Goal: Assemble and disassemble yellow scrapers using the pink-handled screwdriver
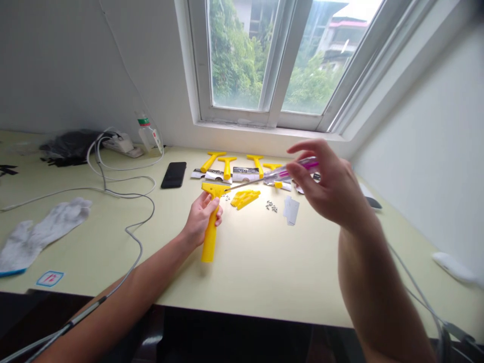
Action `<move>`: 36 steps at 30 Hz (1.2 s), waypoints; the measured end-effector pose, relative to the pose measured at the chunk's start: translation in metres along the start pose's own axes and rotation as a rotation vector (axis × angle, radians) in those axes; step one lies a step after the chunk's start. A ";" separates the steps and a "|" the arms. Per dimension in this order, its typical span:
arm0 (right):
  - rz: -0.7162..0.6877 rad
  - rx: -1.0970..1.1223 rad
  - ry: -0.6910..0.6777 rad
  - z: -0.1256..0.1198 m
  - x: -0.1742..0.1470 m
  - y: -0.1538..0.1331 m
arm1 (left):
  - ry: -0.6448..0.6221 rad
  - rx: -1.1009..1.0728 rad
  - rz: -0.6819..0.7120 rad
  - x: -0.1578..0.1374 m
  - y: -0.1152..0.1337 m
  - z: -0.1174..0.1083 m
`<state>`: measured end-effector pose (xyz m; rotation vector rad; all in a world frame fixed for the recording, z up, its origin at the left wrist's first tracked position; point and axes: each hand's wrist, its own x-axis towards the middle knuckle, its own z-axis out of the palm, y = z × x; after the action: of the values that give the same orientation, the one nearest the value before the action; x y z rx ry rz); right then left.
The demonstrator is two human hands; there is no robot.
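My left hand point(202, 218) is wrapped round the neck of a yellow scraper point(210, 239), whose wide head points away from me. In my right hand point(325, 184) is a screwdriver point(278, 174) with a clear and purple handle, held between thumb and fingers. Its thin shaft slants down to the left, and the tip meets or nearly meets the right side of the scraper's head. Just beyond lie a pile of flat yellow plastic pieces point(245, 199), several small screws point(271, 205) and thin grey metal blades point(291, 209).
Several more yellow scrapers point(227, 167) lie at the back beside printed packets point(245, 174). A black phone point(174, 175), a plastic bottle point(149, 135), loose cables point(130, 229) and white gloves point(49, 232) are on the left. A white object point(454, 267) lies far right.
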<state>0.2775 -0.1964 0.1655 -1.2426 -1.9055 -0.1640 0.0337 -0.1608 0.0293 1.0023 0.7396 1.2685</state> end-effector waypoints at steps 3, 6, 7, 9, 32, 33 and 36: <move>0.007 -0.006 0.035 -0.001 0.001 0.005 | 0.003 0.015 0.006 0.000 0.001 0.001; -0.069 0.085 -0.055 0.000 0.002 0.008 | 0.011 0.030 0.015 0.000 0.002 0.002; -0.060 0.077 -0.034 0.001 0.002 0.008 | 0.009 0.034 0.018 0.000 0.002 0.002; -0.026 0.027 0.023 0.004 0.002 0.007 | 0.008 0.039 0.023 0.000 0.001 0.002; 0.127 0.099 0.224 0.021 0.018 0.038 | -0.024 -0.074 0.046 -0.004 0.015 0.005; 0.135 0.143 0.296 0.019 0.018 0.039 | -0.029 -0.085 0.036 -0.004 0.014 0.004; 0.113 0.220 0.463 0.014 0.017 0.037 | -0.060 -0.095 0.014 -0.005 0.011 0.006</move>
<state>0.2968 -0.1587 0.1570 -1.0523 -1.4117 -0.1616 0.0334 -0.1670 0.0418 0.9659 0.6210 1.2686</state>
